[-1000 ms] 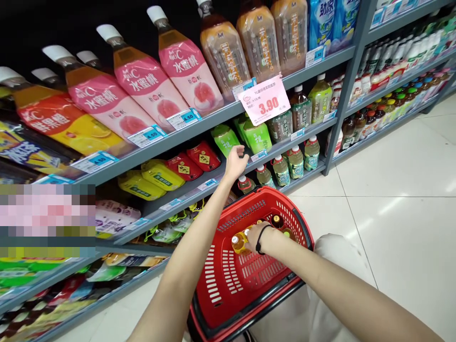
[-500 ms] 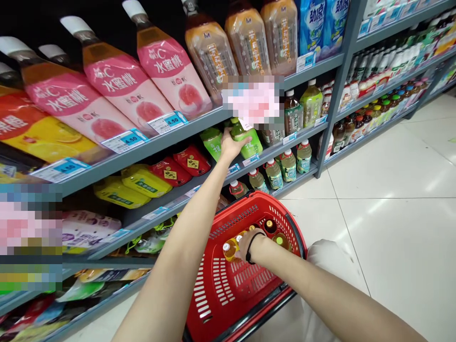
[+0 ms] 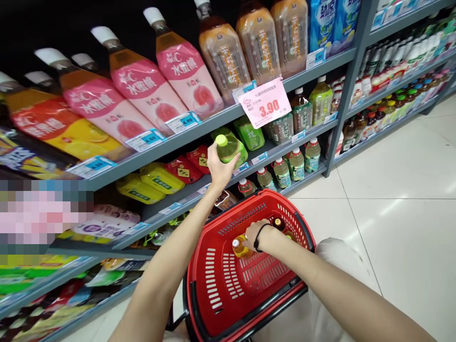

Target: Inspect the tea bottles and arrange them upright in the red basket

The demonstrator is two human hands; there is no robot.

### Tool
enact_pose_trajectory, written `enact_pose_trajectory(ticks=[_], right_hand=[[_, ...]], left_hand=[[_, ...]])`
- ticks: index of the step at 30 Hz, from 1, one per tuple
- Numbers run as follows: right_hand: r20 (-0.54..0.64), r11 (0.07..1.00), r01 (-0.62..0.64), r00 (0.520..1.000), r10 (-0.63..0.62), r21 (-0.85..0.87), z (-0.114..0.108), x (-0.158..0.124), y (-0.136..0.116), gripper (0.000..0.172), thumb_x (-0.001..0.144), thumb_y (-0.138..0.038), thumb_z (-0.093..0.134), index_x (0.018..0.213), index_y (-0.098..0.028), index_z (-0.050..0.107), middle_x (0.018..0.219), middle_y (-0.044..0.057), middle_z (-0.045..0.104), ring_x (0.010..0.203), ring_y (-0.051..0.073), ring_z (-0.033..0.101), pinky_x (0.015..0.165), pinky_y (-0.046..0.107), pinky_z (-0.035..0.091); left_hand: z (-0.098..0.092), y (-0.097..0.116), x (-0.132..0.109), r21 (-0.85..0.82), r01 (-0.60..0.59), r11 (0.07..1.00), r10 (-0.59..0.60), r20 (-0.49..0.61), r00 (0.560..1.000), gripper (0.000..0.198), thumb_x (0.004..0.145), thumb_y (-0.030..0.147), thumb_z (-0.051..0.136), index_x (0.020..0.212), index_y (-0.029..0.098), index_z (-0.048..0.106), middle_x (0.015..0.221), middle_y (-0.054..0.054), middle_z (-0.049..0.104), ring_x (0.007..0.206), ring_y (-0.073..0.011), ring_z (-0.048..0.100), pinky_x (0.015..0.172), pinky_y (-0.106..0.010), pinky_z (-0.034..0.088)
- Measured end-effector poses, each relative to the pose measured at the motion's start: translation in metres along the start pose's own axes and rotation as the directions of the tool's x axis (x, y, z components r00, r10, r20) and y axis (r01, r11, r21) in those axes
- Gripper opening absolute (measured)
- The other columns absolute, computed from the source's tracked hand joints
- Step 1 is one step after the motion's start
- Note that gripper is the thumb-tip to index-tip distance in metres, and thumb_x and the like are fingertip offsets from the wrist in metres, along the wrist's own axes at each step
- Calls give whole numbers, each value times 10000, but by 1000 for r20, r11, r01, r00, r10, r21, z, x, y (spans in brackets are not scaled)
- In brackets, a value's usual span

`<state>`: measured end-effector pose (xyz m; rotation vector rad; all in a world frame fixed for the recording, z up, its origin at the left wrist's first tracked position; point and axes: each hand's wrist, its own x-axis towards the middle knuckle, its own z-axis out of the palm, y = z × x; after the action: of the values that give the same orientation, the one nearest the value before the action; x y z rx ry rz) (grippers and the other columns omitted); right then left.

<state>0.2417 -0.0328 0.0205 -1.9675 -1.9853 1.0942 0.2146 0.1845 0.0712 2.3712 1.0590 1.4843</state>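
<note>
My left hand [image 3: 221,166] is closed around a green drink bottle [image 3: 233,151] with a yellow-green cap, at the front of the middle shelf. The bottle leans, its cap toward me. Beside it on the shelf stands another green bottle [image 3: 250,134]. My right hand [image 3: 257,233], with a black band at the wrist, reaches down into the red shopping basket [image 3: 210,304]. Its fingers are curled at the tops of the bottles there and partly hidden. An orange-yellow bottle with a white cap [image 3: 242,248] touches its fingers; a dark-capped bottle [image 3: 279,223] stands beyond.
Large pink peach drink bottles [image 3: 138,80] line the shelf above, its metal edge [image 3: 213,118] close over my left hand. A pink price card [image 3: 265,104] hangs from that edge. Jugs [image 3: 283,171] stand on the low shelf. Tiled floor [image 3: 402,228] lies to the right.
My left hand has drawn the green bottle forward and tilted its cap toward me. My right hand stays in the basket, now covering more of the bottles. The view has shifted slightly left.
</note>
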Motion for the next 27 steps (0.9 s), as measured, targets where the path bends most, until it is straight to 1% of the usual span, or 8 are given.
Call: enact_pose_trajectory(ticks=[3,6,9,12,14,18,21,27], right_hand=[[-75,981,-68,994,83,182,-13,-1,6,326,895,-391,758,1027,-100,823,1162,311,795,1239,445,741,1076,579,563],[-113,905,-91,982,150,415,-27,4,14,443,1022,-512,572,1037,-131,799,1118,278,811,1172,393,775,1031,519,592],[-75,767,-57,988,137,639,-35,8,13,703,1112,-545,198,1057,-125,760,964,231,824,887,305,823,838,440,652],[-56,642,2,996,64,766,-26,5,-2,832,1098,-505,0,1132,-111,731,996,203,827,885,256,815,845,401,649],[-49,510,55,998,-26,859,-10,-2,-16,874,1076,-647,45,1160,-130,745,1009,173,832,979,267,809,934,425,631],[-69,92,79,992,-106,993,32,-28,-41,729,919,-845,552,1214,-219,782,1135,105,840,1165,300,769,1142,469,528],[-52,110,58,997,-57,992,50,-46,-51,687,810,-750,804,1208,-191,776,1212,129,824,1147,319,779,1109,460,565],[-26,73,23,999,42,997,52,-50,-51,752,686,-678,931,1202,-163,746,1164,149,833,1093,343,799,1031,471,621]], left_hand=[[-40,14,-15,-77,43,996,-53,-133,990,800,750,520,914,1374,137,590,1355,-151,695,1266,-302,670,1152,-441,504],[-92,34,-36,-265,80,961,-136,-202,970,804,745,563,920,1362,133,636,1331,-127,719,1232,-281,691,1142,-420,523],[-141,53,-69,-496,283,821,-359,-63,931,699,776,609,887,1275,158,698,1128,-77,769,983,-228,753,939,-347,613],[-172,64,-113,-635,552,540,-576,199,793,724,725,616,921,1254,175,702,997,-48,767,737,-180,729,705,-289,617],[-181,64,-143,-631,642,436,-637,288,715,764,685,616,948,1258,171,708,1002,-57,779,729,-181,733,687,-277,613],[-184,53,-190,-581,718,384,-686,341,643,797,707,597,946,1333,171,700,1089,-84,797,880,-219,776,762,-274,622],[-188,49,-204,-565,761,319,-678,425,600,819,751,614,915,1387,158,675,1107,-105,802,900,-242,786,779,-299,632],[-204,56,-201,-553,728,406,-499,533,683,846,867,643,816,1540,190,575,1411,-161,722,1237,-342,730,1021,-409,616]])
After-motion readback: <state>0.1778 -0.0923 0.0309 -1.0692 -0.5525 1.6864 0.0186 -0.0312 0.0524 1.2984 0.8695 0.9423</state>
